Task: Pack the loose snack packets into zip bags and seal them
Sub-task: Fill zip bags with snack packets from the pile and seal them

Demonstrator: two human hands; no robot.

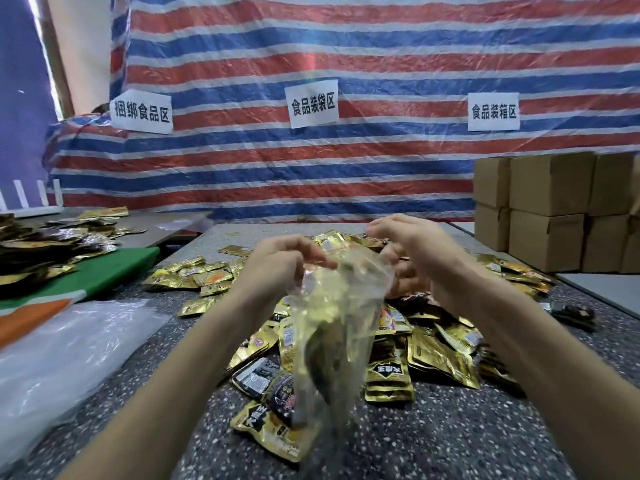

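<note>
A clear zip bag (332, 334) with gold and dark snack packets inside hangs blurred above the speckled table (433, 441). My left hand (280, 261) pinches the bag's top edge on the left. On the right, my right hand (412, 244) grips the same top edge with curled fingers. Beneath and around the bag lies a heap of loose gold and black snack packets (436, 351). More loose packets (204, 277) are scattered to the left of the hands.
A stack of empty clear bags (65, 355) lies at the left. A green and orange board (104, 275) and another pile of packets (45, 244) sit at far left. Cardboard boxes (554, 209) stand at the right. A striped tarp (346, 64) with paper labels hangs behind.
</note>
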